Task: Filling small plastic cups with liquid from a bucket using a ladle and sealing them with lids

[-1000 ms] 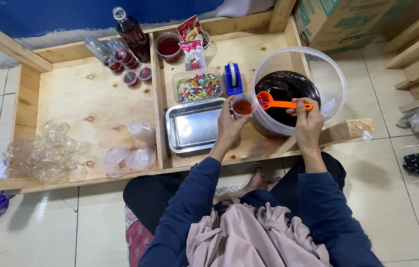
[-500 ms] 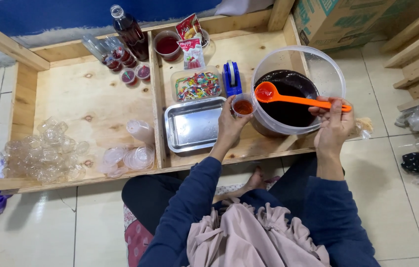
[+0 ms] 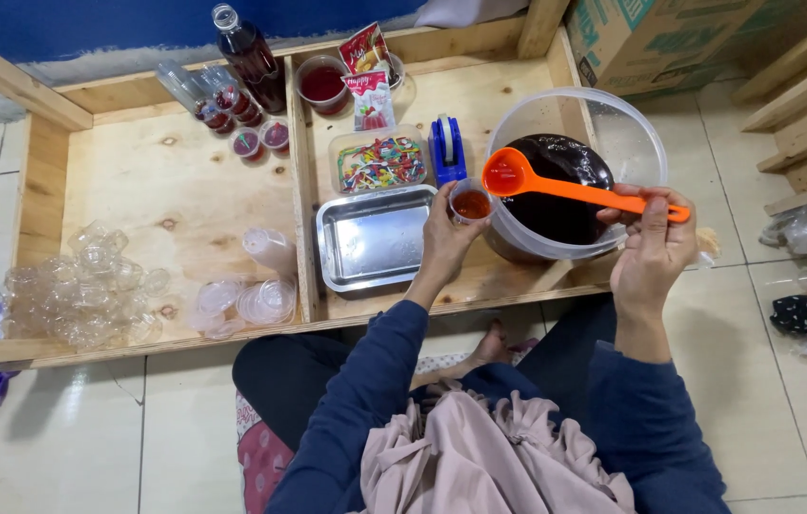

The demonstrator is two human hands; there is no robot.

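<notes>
My left hand [image 3: 446, 238] holds a small clear cup [image 3: 471, 202] partly filled with red liquid, just left of a large clear tub [image 3: 613, 128] of dark red liquid. My right hand [image 3: 653, 249] grips the handle of an orange ladle [image 3: 570, 188]. The ladle's bowl hangs over the tub's left rim, right beside the cup. An empty steel tray [image 3: 372, 238] lies below and left of the cup.
A low wooden tray table [image 3: 151, 186] holds a dark bottle [image 3: 249, 55], small filled cups [image 3: 249, 128], a box of coloured sprinkles [image 3: 381, 162], a blue tape dispenser [image 3: 446, 148], lids [image 3: 251, 303] and a bag of empty cups [image 3: 79, 286]. A cardboard box [image 3: 660, 38] stands at the back right.
The ladle has risen out of the dark liquid and its bowl has moved left to the cup. My right hand slid back along the handle to the right.
</notes>
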